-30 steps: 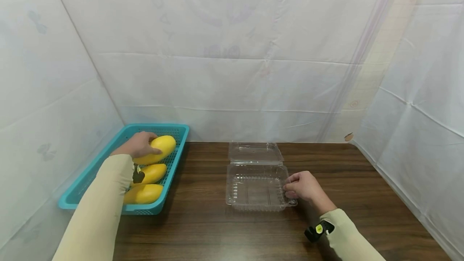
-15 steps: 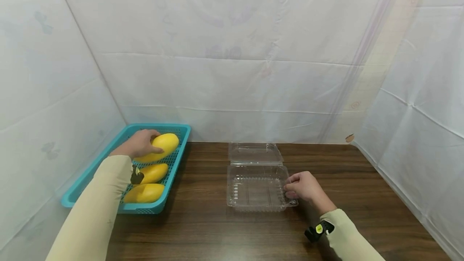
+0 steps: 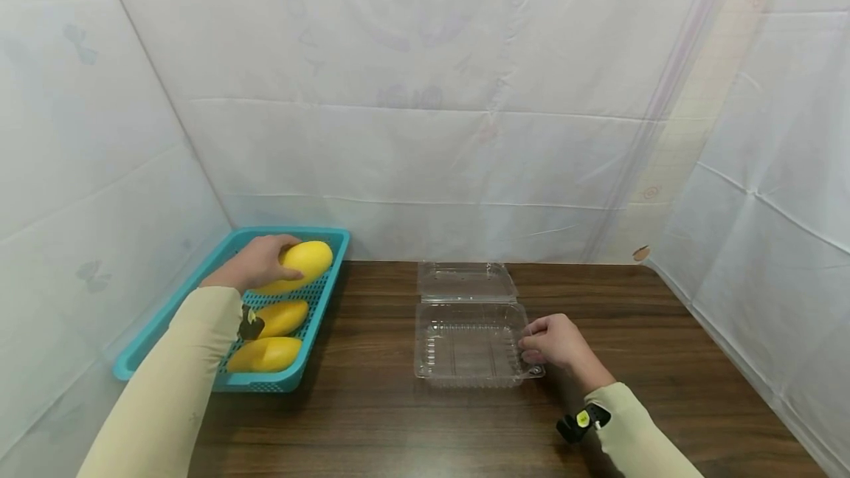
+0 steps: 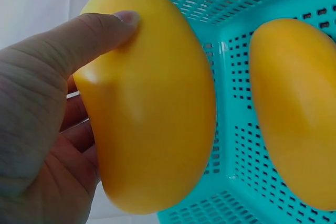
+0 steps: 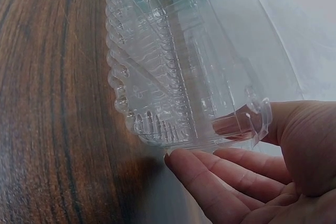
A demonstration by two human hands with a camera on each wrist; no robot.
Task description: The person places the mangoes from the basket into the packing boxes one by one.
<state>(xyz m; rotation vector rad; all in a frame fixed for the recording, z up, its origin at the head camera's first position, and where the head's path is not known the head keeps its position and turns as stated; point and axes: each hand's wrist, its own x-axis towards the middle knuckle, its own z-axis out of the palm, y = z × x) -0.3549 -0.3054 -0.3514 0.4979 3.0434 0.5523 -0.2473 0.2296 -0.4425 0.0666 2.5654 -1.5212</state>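
My left hand (image 3: 260,265) grips a yellow mango (image 4: 152,108) over the far part of a teal basket (image 3: 339,260). In the left wrist view the thumb lies across the mango's top, with the other fingers beneath. Two more mangoes, a middle one (image 3: 284,317) and a near one (image 3: 265,355), lie in the basket. My right hand (image 3: 559,344) pinches the right wall of a clear plastic clamshell container (image 3: 468,360). Its lid (image 3: 468,281) is folded back, away from me. The right wrist view shows the thumb inside the container (image 5: 152,77) and the fingers outside.
The wooden table (image 3: 372,426) carries both the basket and the container, with bare wood between them. White sheeting (image 3: 425,153) hangs behind the table and along both sides. A camera (image 3: 583,421) is strapped to the right wrist.
My left hand has lifted the mango slightly and shifted it a little to the right. The right hand and the container have stayed in place.
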